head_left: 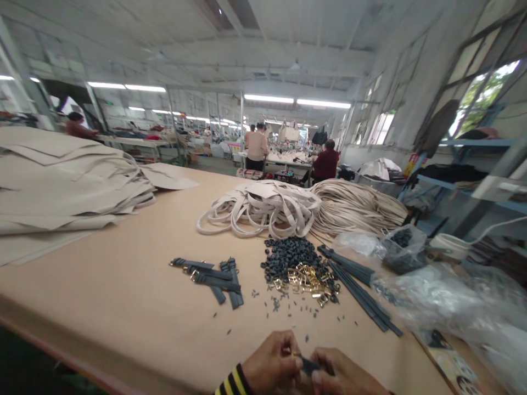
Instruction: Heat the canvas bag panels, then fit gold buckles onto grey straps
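At the table's near edge my left hand [274, 362] and my right hand [335, 370] are close together, fingers closed on a dark strap [308, 366]. A bit of gold metal shows at my left fingertips, too small to make out fully. Beyond them lie a heap of small black loops [292, 255] and a pile of gold buckles [307, 278], with tiny dark bits scattered in front. Several dark straps with gold buckles [214, 278] lie crossed to the left. Long dark straps [362, 296] without visible buckles lie to the right.
Stacked beige sheets [61, 186] cover the left of the tan table [135, 307]. Coiled beige straps [263, 208] and a bundle of cords [358, 206] lie at the back. Clear plastic bags [448, 296] crowd the right. Several people are further off.
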### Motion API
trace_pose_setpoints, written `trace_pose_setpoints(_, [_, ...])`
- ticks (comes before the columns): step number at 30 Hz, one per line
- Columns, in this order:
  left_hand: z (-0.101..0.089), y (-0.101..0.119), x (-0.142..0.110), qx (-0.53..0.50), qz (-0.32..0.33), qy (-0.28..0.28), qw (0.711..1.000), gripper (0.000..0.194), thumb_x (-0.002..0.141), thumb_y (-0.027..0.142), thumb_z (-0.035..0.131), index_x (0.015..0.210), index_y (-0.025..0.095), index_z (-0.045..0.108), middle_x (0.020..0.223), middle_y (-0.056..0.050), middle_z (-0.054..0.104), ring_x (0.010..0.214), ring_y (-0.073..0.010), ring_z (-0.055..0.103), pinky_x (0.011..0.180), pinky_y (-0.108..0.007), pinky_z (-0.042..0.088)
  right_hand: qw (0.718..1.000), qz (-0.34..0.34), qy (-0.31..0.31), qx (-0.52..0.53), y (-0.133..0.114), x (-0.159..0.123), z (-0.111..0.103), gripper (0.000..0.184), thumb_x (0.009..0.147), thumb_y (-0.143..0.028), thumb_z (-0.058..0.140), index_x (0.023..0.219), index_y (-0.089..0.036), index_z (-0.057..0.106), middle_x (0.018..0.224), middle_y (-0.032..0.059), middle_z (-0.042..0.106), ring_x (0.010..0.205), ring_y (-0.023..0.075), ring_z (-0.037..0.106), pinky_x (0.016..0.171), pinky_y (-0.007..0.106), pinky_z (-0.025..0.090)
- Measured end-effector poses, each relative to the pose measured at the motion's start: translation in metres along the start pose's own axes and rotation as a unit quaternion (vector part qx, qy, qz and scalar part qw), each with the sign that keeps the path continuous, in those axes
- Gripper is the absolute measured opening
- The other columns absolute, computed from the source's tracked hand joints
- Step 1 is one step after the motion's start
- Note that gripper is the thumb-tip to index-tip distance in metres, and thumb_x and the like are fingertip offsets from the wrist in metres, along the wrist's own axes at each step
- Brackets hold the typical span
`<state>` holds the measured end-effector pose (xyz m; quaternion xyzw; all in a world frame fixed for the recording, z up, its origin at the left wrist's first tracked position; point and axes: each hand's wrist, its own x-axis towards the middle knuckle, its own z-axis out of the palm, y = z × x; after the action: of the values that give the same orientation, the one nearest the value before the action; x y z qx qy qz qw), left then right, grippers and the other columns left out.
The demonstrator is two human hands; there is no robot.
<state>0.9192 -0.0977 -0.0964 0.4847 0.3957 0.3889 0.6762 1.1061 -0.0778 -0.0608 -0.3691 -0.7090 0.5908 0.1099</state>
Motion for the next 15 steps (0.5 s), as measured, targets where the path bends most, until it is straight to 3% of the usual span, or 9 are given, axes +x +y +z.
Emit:
trace_pose_setpoints(4, [0.004,0.006,-0.002,0.008,0.002,-0.03,1.0,0.033,0.062,0.037,0.067,0.067,0.014,0.044,0.053,0.003,0.051,0.045,-0.0061,0.047,0.046,-0.017,0.034,0.998,-0.007,-0.023,0.062,0.01,-0.002,-0.002,0.038,0.079,-0.049,0.046,0.079,-0.012,0.056,0.063,0.0011,0.059,0.049,0.008,0.05,0.047,0.018,0.036])
trace_pose_setpoints(9, [0.001,0.007,0.001,0.011,-0.021,-0.071,0.997,0.03,0.066,0.034,0.064,0.07,0.014,0.043,0.055,0.002,0.053,0.045,-0.0057,0.048,0.046,-0.017,0.037,0.993,0.019,-0.022,0.118,0.024,0.001,-0.006,0.03,0.074,-0.043,0.056,0.077,-0.013,0.054,0.058,-0.0013,0.057,0.045,0.0069,0.048,0.044,0.017,0.035])
trace_pose_setpoints(12, [0.0,0.006,0.006,-0.007,-0.031,-0.082,0.996,0.03,0.066,0.033,0.064,0.071,0.014,0.042,0.055,0.002,0.055,0.046,-0.0059,0.049,0.045,-0.017,0.038,0.996,0.019,-0.02,0.086,0.022,0.002,-0.009,0.024,0.075,-0.037,0.054,0.075,-0.013,0.056,0.057,-0.0017,0.056,0.043,0.0067,0.046,0.043,0.016,0.033])
trace_pose_setpoints(15, [0.001,0.005,0.013,-0.008,-0.039,-0.048,0.998,0.031,0.067,0.034,0.063,0.074,0.015,0.041,0.053,0.003,0.055,0.043,-0.0066,0.051,0.042,-0.016,0.038,0.998,-0.014,0.055,-0.022,0.015,0.005,-0.01,0.017,0.077,-0.028,0.052,0.07,-0.013,0.057,0.055,-0.0018,0.056,0.046,0.0074,0.045,0.044,0.017,0.031])
